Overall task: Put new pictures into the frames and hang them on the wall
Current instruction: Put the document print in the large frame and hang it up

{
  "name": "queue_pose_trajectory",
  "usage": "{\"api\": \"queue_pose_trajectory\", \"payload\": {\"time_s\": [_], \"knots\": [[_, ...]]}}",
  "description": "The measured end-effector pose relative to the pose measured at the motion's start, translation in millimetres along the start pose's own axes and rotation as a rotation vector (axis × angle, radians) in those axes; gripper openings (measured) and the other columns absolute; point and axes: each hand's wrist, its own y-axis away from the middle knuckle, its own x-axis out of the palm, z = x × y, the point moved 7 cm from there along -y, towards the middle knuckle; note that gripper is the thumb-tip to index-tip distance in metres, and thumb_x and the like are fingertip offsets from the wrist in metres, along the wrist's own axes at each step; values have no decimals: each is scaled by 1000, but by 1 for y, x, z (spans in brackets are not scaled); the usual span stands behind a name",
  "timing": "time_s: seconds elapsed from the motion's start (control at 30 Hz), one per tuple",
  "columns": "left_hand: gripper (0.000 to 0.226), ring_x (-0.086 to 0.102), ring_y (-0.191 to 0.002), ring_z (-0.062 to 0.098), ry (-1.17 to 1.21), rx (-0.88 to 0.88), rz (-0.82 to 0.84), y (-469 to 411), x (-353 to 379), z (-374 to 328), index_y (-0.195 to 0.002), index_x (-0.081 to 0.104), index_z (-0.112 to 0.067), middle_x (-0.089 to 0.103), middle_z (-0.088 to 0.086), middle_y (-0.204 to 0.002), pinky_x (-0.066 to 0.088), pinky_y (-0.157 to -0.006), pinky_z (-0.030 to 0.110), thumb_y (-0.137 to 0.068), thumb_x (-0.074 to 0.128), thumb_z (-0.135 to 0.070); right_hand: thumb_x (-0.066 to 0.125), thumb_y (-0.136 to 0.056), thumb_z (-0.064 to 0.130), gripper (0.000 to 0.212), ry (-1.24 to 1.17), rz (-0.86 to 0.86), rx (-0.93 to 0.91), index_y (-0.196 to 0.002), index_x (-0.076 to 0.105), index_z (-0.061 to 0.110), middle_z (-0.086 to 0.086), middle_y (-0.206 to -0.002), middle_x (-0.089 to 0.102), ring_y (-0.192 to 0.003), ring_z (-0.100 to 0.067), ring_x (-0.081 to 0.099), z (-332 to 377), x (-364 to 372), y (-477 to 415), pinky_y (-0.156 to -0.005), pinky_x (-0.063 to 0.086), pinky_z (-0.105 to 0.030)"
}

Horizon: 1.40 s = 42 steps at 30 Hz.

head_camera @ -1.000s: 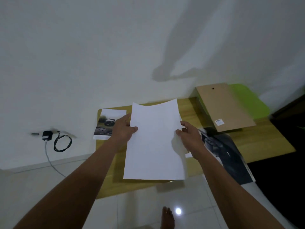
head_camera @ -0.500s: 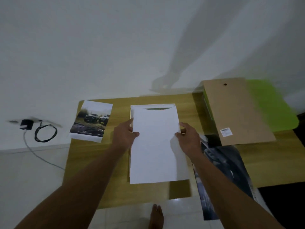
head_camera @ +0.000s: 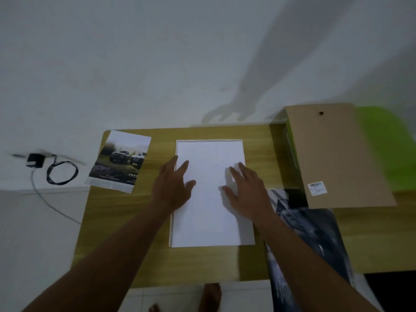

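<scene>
A white sheet (head_camera: 209,199), blank side up, lies inside a white picture frame (head_camera: 176,145) that rests face down in the middle of the wooden table (head_camera: 139,255). My left hand (head_camera: 174,188) lies flat on the sheet's left edge with its fingers spread. My right hand (head_camera: 246,190) lies flat on the sheet's right part, fingers apart as well. Neither hand grips anything. A picture of two off-road cars (head_camera: 119,161) lies at the table's far left corner. A brown backing board (head_camera: 335,156) with a small hole and a label lies at the far right.
A dark car poster (head_camera: 310,242) hangs over the table's front right edge. Under the brown board is something bright green (head_camera: 387,145). A black charger with a coiled cable (head_camera: 60,172) is plugged in at the left wall. My bare feet (head_camera: 211,296) stand on the white floor tiles.
Both hands have lowered the white sheet from mid-air into the frame on the table, let go of its edges and now lie flat on it. The view has tilted down.
</scene>
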Motion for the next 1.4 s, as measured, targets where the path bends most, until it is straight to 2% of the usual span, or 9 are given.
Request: {"api": "queue_pose_trajectory", "payload": {"time_s": [0.07,0.13,0.23,0.37,0.57,0.7,0.97,1.2,1.4], "knots": [[73,20,-146,26,-29,3,107,2,8,2,-150,32,-24,17,4,-161,35,-111,47,-88,61,-51,33,-93,63,73,92,73,-80,-151,35,18,-14,-160,25,-147,-33,23,5,13,3,-116,25,-50],[77,21,-147,25,-76,17,181,3,14,3,-152,27,-25,11,2,-162,35,-110,47,-88,59,-54,23,-92,67,78,165,171,-87,-155,23,20,-13,-163,10,-151,-31,7,2,27,3,-120,15,-53],[79,19,-148,25,-149,62,205,2,18,2,-153,20,-24,5,4,-163,35,-110,45,-90,55,-55,9,-89,69,83,215,207,-90,-157,12,21,-13,-164,0,-151,-30,-3,-1,35,0,-120,10,-56],[76,11,-149,29,-213,113,185,-1,25,4,-154,14,-22,3,7,-163,26,-115,45,-93,49,-53,16,-93,70,83,210,160,-78,-156,19,16,-18,-163,7,-151,-35,4,-2,36,-4,-118,15,-59],[75,-3,-149,32,-269,150,167,-1,33,7,-155,5,-23,-8,9,-162,14,-119,51,-96,34,-59,20,-91,76,87,180,198,-104,-157,5,23,-12,-163,-12,-150,-28,-17,-8,36,9,-121,-1,-54],[86,-12,-148,31,-303,188,205,2,38,7,-154,-3,-24,-14,10,-161,6,-120,53,-90,28,-71,19,-90,78,90,194,182,-83,-158,4,20,-13,-163,-10,-150,-29,-15,-11,40,9,-120,1,-56],[84,-9,-149,29,-274,199,192,2,38,9,-155,-1,-22,-9,10,-162,6,-120,51,-90,24,-70,21,-91,76,88,145,184,-39,-158,4,21,-12,-164,-10,-150,-26,-15,-8,36,20,-121,-3,-54],[85,-4,-149,34,-250,244,191,6,38,9,-155,4,-20,-7,14,-162,8,-118,54,-91,36,-66,27,-88,78,92,143,202,-17,-157,5,21,-13,-164,-8,-151,-27,-12,-5,36,28,-120,0,-55],[83,-11,-149,32,-265,231,233,6,36,10,-155,-1,-22,-13,11,-161,3,-119,54,-92,28,-68,33,-89,76,92,147,213,37,-157,7,20,-14,-164,-5,-151,-29,-9,-2,32,33,-119,3,-57]]}}
